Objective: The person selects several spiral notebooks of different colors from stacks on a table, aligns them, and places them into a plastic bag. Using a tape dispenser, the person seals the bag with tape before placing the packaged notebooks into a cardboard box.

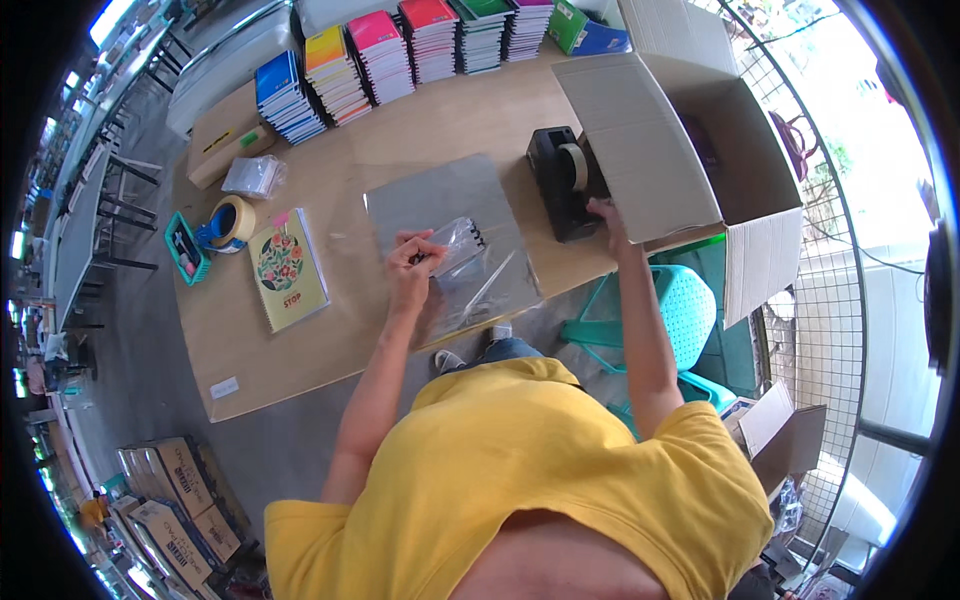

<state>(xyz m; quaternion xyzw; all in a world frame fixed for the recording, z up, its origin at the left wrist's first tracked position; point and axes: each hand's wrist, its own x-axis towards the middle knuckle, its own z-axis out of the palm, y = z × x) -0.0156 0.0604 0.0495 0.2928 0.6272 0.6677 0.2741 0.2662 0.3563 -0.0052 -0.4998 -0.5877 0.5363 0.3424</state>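
My left hand (412, 262) is closed on a small spiral notepad (458, 247) in a clear plastic wrapper. The notepad is over a grey board (420, 200) covered with clear plastic, its black coil pointing right. My right hand (612, 222) is at the right side of a black tape dispenser (562, 195), which carries a roll of tape (573, 166). Its fingers are drawn together beside the dispenser; whatever they pinch is too small to make out. A yellow spiral notebook (290, 270) with a flower print lies left of the board.
Stacks of coloured notebooks (378, 60) line the far edge. An open cardboard box (650, 150) stands right of the dispenser. At left are a tape roll (235, 220), a green basket (188, 250), wrapped notepads (255, 177) and a brown carton (225, 135). A turquoise stool (680, 315) is below the box.
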